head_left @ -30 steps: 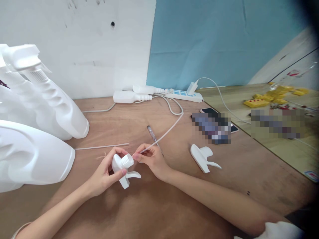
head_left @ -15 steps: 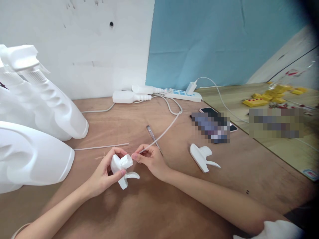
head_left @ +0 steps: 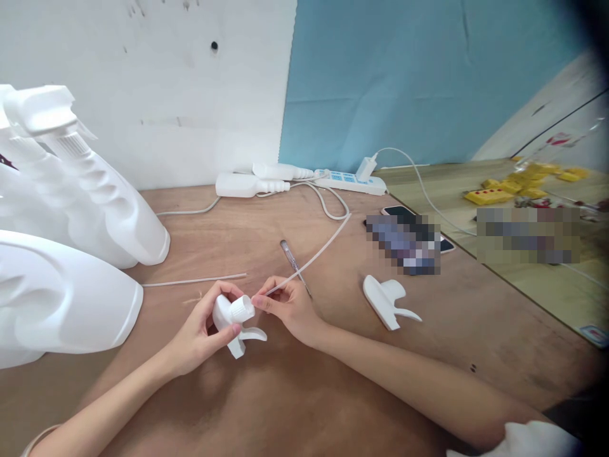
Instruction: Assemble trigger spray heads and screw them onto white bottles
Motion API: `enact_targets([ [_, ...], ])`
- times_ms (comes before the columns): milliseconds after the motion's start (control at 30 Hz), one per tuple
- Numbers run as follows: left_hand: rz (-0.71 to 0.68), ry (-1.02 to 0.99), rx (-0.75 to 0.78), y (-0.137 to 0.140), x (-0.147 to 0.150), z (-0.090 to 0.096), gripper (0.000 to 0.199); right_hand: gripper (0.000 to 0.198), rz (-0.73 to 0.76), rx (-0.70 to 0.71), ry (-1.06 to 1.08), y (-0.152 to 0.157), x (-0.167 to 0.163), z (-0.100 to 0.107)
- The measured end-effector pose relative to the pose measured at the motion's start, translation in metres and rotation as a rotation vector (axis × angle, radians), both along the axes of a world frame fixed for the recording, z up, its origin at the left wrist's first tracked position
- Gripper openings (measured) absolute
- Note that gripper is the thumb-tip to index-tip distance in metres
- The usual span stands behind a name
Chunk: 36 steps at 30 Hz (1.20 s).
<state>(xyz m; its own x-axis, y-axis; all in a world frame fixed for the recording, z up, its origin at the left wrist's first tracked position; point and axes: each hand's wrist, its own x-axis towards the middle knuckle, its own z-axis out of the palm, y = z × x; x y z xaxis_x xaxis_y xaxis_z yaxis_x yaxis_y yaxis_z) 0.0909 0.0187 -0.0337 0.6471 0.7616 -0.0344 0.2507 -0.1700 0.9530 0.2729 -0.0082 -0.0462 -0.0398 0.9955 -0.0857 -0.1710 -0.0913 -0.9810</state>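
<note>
My left hand (head_left: 204,333) is closed around a white trigger spray head (head_left: 242,308), its ribbed collar facing right. Between the thumb and fingers of my right hand (head_left: 288,308) is a thin white tube (head_left: 321,251), which runs up and to the right over the table. The pinched end of the tube is at the collar's opening; how far in it reaches is hidden by my fingertips. A loose white trigger cover (head_left: 380,301) lies to the right of my hands. Just behind my right hand rests a screwdriver (head_left: 288,254), partly crossed by the tube.
White spray bottles (head_left: 118,203) stand at the left, with another large white bottle (head_left: 61,298) nearer. Another thin tube (head_left: 195,280) lies beside them. A power strip (head_left: 352,181), white cable and phones (head_left: 409,219) are at the back. Yellow pieces (head_left: 495,195) sit far right.
My hands keep almost the same pose. The spray head has tilted slightly, and its collar is marginally closer to my right fingertips.
</note>
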Motion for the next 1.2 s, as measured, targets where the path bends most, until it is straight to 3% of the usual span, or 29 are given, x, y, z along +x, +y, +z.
enact_targets([
  [300, 0.004, 0.064, 0.076, -0.0017, -0.0010, -0.0002, 0.025, 0.024, 0.020, 0.001, -0.060, -0.0001, -0.0036, -0.0022],
  [600, 0.010, 0.010, -0.106, -0.0042, 0.0003, 0.0025, 0.024, 0.025, 0.024, 0.017, -0.106, -0.0027, -0.0034, 0.0011],
  [800, -0.003, -0.015, -0.090, -0.0041, -0.0004, 0.0035, 0.022, 0.024, 0.059, 0.005, -0.168, -0.0025, -0.0026, 0.0036],
  [1000, 0.003, -0.052, -0.114, -0.0043, 0.0005, 0.0023, 0.024, 0.022, 0.101, 0.002, -0.109, -0.0026, -0.0053, 0.0033],
  [1200, 0.106, -0.081, -0.164, -0.0037, 0.0026, 0.0004, 0.032, 0.025, 0.172, 0.008, 0.001, -0.0019, -0.0025, 0.0021],
])
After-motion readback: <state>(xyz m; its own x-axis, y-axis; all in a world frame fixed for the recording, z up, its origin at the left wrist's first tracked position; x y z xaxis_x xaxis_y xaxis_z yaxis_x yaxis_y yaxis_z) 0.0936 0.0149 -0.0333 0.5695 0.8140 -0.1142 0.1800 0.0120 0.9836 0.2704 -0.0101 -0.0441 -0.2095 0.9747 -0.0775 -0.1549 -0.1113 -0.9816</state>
